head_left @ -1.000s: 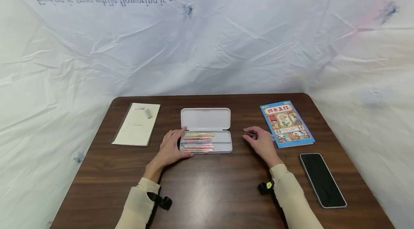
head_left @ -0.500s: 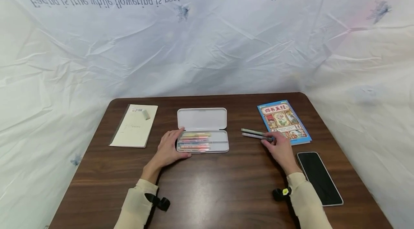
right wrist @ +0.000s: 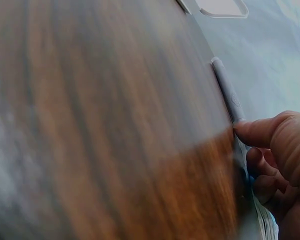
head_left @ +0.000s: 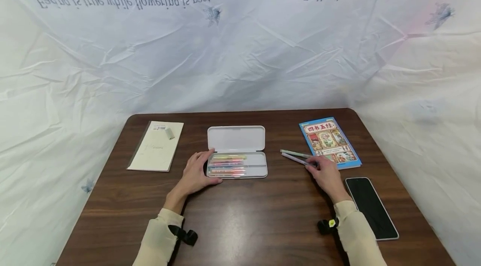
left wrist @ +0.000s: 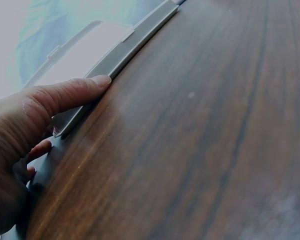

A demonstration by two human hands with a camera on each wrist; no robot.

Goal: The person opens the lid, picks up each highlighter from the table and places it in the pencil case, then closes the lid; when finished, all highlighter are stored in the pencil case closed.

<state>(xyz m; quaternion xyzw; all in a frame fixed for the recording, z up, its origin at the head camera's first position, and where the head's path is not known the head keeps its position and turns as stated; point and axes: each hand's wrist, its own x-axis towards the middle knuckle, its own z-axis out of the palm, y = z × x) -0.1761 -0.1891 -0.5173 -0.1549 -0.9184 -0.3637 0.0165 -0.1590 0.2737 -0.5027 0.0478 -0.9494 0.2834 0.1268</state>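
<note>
My left hand grips the left end of an open white pencil case, its thumb along the near side. The left wrist view shows that thumb against the case's side wall. Several coloured pens lie in the left part of the case, whose lid stands back. Right of the case, my right hand pinches the right end of a pale lilac pen, low over the table. A pale green pen lies just behind it, its right end hidden by the fingers.
A blue-edged book lies behind the right hand, and a phone sits right of that wrist. At the far left, a cream notebook carries a small eraser. A white printed sheet hangs behind the table.
My right hand has moved right, bringing the two pens into plain sight. The lilac pen now angles away from the green one. The left hand stays on the case.
</note>
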